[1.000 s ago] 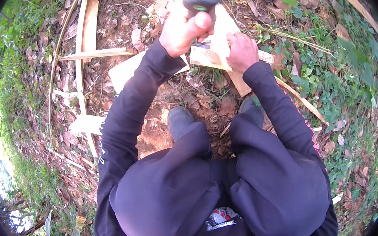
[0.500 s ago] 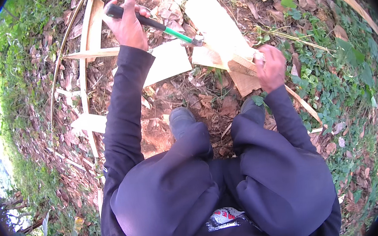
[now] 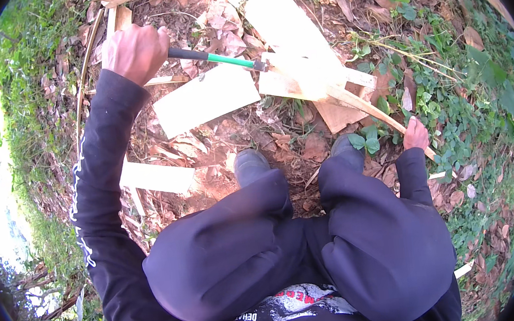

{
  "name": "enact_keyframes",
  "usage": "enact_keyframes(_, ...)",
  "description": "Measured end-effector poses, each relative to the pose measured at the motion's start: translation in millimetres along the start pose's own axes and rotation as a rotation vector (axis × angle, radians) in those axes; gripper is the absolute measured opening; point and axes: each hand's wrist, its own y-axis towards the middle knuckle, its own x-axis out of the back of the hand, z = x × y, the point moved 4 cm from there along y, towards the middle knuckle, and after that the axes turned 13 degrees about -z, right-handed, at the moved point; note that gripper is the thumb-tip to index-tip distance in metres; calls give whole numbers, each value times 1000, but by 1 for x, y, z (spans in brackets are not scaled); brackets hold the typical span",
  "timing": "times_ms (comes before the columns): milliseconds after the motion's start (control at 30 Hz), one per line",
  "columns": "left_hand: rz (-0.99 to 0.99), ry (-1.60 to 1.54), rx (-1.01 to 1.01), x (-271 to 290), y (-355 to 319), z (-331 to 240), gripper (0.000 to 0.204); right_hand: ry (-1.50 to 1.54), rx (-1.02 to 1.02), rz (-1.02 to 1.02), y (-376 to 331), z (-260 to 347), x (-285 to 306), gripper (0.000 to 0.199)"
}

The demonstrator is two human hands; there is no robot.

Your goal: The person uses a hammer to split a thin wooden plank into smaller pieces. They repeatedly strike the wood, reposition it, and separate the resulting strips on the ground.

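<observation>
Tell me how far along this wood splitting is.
Done: several flat split boards lie on the ground ahead of the boots. In hand: the left hand grips a green-handled chopping tool, its head at a pale wood piece; the right hand holds a long thin strip. Left: that piece is not yet split apart.

Soft, even daylight gives weak shadows, the sky at the left rim is overexposed, and edges bend inside a black border.
</observation>
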Motion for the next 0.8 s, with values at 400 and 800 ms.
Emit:
enact_keyframes(400, -48, -453, -54, -152, 15, 44, 39, -20, 91, 62, 6, -4, -19, 39)
enact_keyframes(800, -198, -562, -446, -218, 31, 30, 20, -11, 126, 41, 10, -14, -32, 36)
